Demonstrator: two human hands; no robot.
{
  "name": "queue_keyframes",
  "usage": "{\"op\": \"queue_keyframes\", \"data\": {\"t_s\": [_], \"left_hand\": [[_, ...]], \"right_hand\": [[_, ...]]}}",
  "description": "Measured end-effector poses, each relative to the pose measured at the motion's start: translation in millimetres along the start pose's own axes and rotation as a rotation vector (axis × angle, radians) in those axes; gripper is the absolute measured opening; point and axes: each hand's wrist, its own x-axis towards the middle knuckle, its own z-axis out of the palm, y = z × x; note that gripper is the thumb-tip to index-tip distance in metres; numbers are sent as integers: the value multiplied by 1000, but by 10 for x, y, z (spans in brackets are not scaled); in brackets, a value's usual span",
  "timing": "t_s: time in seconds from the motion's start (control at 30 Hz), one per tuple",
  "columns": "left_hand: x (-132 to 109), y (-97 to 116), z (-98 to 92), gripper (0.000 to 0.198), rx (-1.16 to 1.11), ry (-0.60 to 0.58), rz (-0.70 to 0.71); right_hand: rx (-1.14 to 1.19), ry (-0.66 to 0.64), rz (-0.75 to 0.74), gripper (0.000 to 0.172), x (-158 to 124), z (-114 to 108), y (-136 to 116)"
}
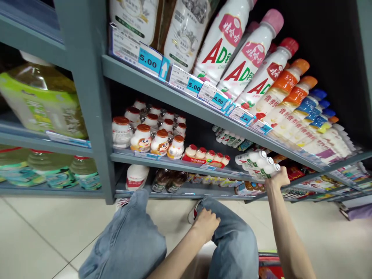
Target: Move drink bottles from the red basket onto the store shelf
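My right hand [278, 179] is closed around a pack of small white drink bottles [258, 162] with green and red print, held at the front edge of the middle shelf [162, 159]. My left hand [205, 223] rests in a loose fist on my right knee, in blue jeans [232, 240]; nothing shows in it. Beside the pack on the shelf lie small red-capped bottles [207, 155], and further left stand cartoon-printed bottles with brown foil lids [151, 137].
Tall white AD milk bottles [232, 46] and orange- and blue-capped bottles [293, 104] fill the upper shelf, with price tags [151, 60] along its edge. Green drink jugs [43, 97] sit in the left bay. A red basket [270, 265] shows below. The floor is pale tile [43, 236].
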Motion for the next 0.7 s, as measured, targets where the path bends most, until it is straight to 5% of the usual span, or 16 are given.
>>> {"op": "queue_keyframes", "data": {"t_s": [0.17, 0.4, 0.7], "left_hand": [[16, -32, 54, 35, 20, -78, -56], [70, -93, 117, 42, 22, -119, -137], [66, -98, 159, 43, -15, -153, -171]], "right_hand": [[65, 217, 10, 38, 36, 513, 230], [99, 142, 90, 27, 27, 1012, 444], [71, 50, 187, 15, 81, 1189, 643]]}}
